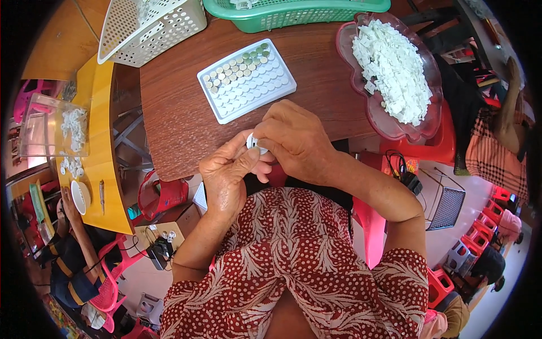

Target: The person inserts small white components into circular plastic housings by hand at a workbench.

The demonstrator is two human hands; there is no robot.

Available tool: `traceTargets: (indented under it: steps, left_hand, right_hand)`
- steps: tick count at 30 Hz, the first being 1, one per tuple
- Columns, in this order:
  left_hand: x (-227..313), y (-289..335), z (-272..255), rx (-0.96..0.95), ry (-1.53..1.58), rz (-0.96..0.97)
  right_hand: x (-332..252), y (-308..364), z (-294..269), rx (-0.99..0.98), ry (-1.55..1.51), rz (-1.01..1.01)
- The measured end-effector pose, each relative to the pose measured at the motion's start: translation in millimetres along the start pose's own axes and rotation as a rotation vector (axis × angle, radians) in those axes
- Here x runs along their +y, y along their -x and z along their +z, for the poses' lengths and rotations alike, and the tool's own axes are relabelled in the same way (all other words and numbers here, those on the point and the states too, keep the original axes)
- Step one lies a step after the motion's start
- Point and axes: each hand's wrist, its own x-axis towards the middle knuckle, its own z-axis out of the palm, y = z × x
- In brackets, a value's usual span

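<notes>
Just in front of my body, my left hand (pixel 228 172) has its thumb and fingers closed around a small round white plastic piece (pixel 252 137) with a dark slot. My right hand (pixel 296 141) pinches the same piece from the other side, fingers curled over it. Beyond my hands lies a white tray (pixel 243 100) with rows of round pockets. Small beige discs (pixel 227 73) fill pockets in its far left part, and several green discs (pixel 257 52) sit in the far corner. Whether my fingertips also hold a disc is hidden.
A pink scalloped bowl (pixel 361 90) heaped with small white plastic parts (pixel 392 68) stands at the right. White (pixel 161 34) and green baskets (pixel 299 18) line the far edge. Left, a yellow table (pixel 104 113) carries a clear bin (pixel 48 133) and white bowl (pixel 80 198), beside another person's hand (pixel 69 206).
</notes>
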Motion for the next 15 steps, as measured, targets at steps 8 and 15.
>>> traceTargets:
  steps: [8, 15]
  left_hand:
    - [0.1, 1.4, -4.5, -0.034, 0.075, 0.021]
    - [0.5, 3.8, -4.1, -0.002, 0.154, 0.003]
  right_hand:
    - [-2.5, -1.6, -1.2, 0.011, 0.003, -0.001]
    - [-5.3, -3.6, -1.2, 0.023, 0.02, -0.047]
